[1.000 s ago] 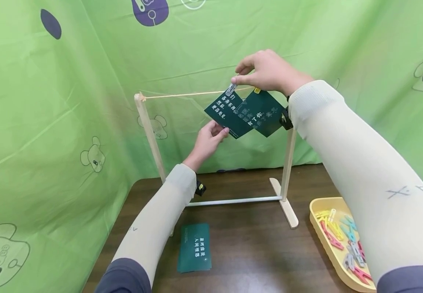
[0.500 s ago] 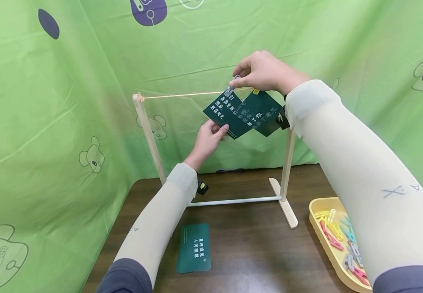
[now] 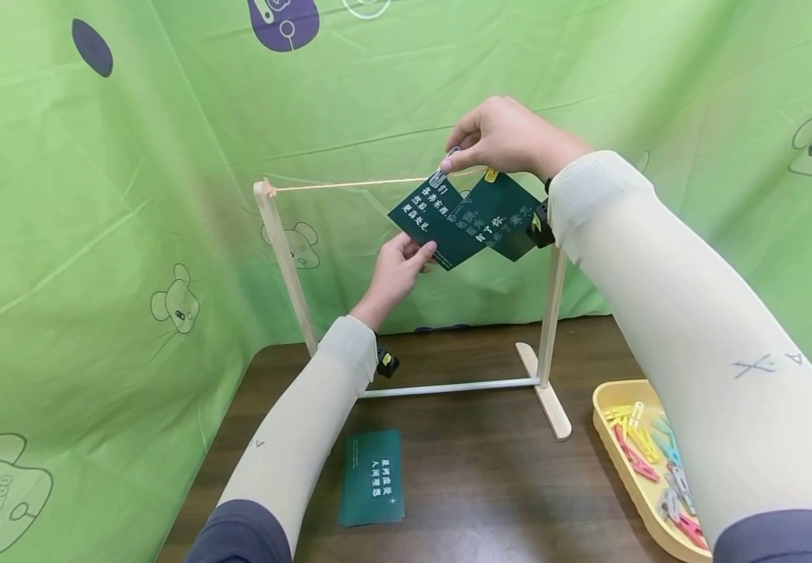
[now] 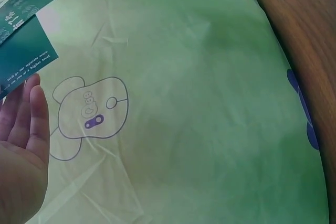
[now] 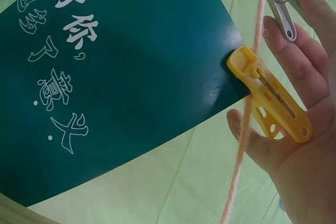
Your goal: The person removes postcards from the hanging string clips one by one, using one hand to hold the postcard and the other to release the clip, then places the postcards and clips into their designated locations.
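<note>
My left hand [image 3: 398, 274] pinches the lower left edge of a dark green card [image 3: 448, 238] with white writing, thumb in front. At that card's top corner my right hand [image 3: 507, 137] squeezes a grey clothespin [image 3: 438, 179] between thumb and fingers, right at the orange string [image 3: 349, 184]. A second green card [image 3: 516, 223] hangs just to the right, overlapping the first. A yellow clothespin [image 5: 268, 93] clips its corner to the string, close to my right palm in the right wrist view.
A wooden frame, its left post [image 3: 284, 266] and white crossbar [image 3: 448, 387] showing, stands on the brown table [image 3: 476, 477]. A stack of green cards [image 3: 372, 477] lies in front. At right, a yellow tray [image 3: 606, 426] holds several coloured clothespins. Green cloth [image 3: 377, 94] hangs behind.
My right hand and the grey clothespin have shifted slightly left and down. The card in my left hand has dropped a little with them. Both hands keep their hold.
</note>
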The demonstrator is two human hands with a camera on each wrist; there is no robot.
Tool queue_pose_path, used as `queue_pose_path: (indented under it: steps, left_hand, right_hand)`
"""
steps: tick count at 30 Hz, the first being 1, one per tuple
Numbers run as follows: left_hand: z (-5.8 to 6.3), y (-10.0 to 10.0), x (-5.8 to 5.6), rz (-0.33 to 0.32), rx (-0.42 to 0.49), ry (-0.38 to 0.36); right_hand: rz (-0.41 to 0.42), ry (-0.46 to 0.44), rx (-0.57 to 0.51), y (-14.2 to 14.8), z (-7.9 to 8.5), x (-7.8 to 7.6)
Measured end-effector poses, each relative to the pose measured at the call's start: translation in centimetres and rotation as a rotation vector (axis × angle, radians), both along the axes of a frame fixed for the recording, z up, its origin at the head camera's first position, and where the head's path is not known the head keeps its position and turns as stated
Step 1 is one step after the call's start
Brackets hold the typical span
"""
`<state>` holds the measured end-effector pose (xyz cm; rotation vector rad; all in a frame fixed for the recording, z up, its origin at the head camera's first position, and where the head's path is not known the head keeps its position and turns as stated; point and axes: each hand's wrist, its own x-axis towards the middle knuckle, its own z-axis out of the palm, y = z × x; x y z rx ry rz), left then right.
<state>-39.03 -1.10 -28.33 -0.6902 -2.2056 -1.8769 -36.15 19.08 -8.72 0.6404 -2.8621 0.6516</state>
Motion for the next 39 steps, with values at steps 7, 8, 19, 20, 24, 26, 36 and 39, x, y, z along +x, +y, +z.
queue_pose_path:
  steps: [7,8,19,20,24,26,36,39]
  left_hand:
    - [0.03,0.04,0.18,-0.002,-0.006,0.000]
    - [0.04,0.05,0.23,-0.004,-0.005,0.000]
    - [-0.02,0.05,0.24,0.001,-0.008,0.000]
    - [-0.08,0.02,0.22,0.001,-0.011,-0.005]
    - [-0.21,0.01,0.04,-0.007,-0.010,-0.007]
    - [-0.19,0.02,0.00,-0.008,-0.007,-0.003]
    - [-0.28,0.19,0.18,0.015,-0.005,-0.002]
    - [0.04,0.16,0.29,0.023,-0.007,0.003]
  right_hand:
    - [-0.014,0.013,0.012,0.11,-0.10,-0.10]
    - [-0.016,0.015,0.014,0.11,-0.11,-0.09]
    - [-0.022,0.053,0.037,0.14,-0.14,-0.04]
    - [-0.021,0.056,0.040,0.17,-0.18,-0.05]
    - [-0.014,0.085,0.051,0.32,-0.20,-0.10]
    - [-0.013,0.102,0.058,0.34,-0.13,-0.13]
    - [-0.010,0.126,0.061,0.44,-0.22,-0.07]
    - [-0.017,0.140,0.062,0.41,0.05,-0.03]
